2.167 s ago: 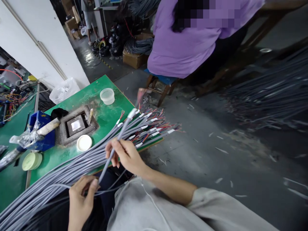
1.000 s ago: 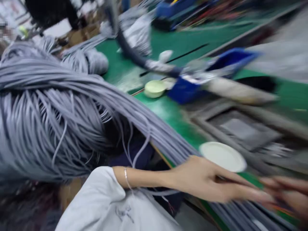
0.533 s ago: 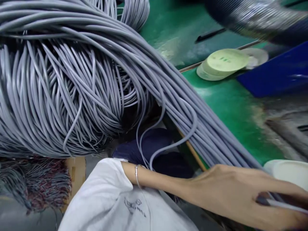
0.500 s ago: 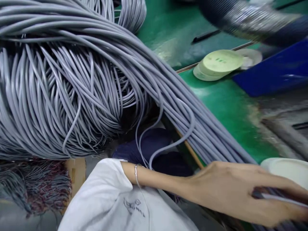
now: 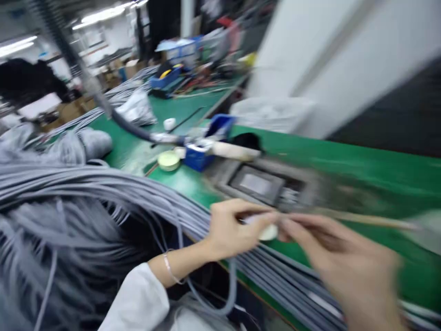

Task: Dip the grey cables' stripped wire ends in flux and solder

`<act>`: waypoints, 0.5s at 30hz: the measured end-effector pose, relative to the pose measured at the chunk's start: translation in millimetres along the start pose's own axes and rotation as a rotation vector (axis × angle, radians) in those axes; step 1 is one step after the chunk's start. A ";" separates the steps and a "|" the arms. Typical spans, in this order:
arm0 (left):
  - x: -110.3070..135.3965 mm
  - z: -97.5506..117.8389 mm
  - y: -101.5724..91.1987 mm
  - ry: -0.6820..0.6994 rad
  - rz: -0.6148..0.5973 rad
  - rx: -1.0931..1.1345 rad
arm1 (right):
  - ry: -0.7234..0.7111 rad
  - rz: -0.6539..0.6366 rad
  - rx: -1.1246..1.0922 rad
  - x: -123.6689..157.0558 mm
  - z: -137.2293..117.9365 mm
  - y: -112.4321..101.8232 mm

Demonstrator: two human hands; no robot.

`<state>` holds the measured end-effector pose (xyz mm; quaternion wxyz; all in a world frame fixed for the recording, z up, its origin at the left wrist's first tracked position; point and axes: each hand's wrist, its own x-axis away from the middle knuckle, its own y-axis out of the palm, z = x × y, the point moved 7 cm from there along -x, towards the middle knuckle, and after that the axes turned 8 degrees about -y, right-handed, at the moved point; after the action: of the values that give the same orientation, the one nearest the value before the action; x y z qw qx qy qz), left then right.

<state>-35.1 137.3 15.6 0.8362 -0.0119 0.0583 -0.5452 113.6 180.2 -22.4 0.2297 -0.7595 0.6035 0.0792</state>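
Note:
My left hand (image 5: 234, 230) is closed in a pinch above the bundle of grey cables (image 5: 179, 207). A pale grey length of cable (image 5: 252, 219) shows inside its curled fingers. Fingertip to fingertip with it, my right hand (image 5: 347, 257) is closed too, blurred by motion. Whatever lies between the right fingertips is too small and smeared to make out. Just beneath the fingertips a pale round dish (image 5: 268, 233) is partly hidden. The long cable bundle runs under both hands along the bench edge, toward the lower right.
A green bench (image 5: 372, 161) carries a soldering-type tray (image 5: 257, 181) with grey compartments, blue bins (image 5: 198, 158) and a pale yellow round tin (image 5: 168, 160). A dark flexible hose (image 5: 131, 126) crosses above. Heaped grey cable coils (image 5: 69, 257) fill the left side.
The view has swung up and right, showing more of the bench. My left hand now meets my right hand, which has come into view. The picture is more blurred.

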 end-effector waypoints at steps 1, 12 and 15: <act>-6.4 1.9 0.8 -0.005 0.001 0.009 | 0.049 0.017 -0.038 -9.6 -7.9 -1.2; -25.3 -9.8 12.8 -0.153 -0.036 0.087 | 0.070 0.085 -0.350 -36.9 -29.2 0.0; -26.1 -8.6 13.2 -0.138 -0.038 0.079 | 0.040 0.102 -0.331 -37.6 -30.2 -3.3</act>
<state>-34.5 166.8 8.2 0.8275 -0.0179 -0.0213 -0.5608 102.3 200.4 20.0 0.0849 -0.7569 0.6243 0.1738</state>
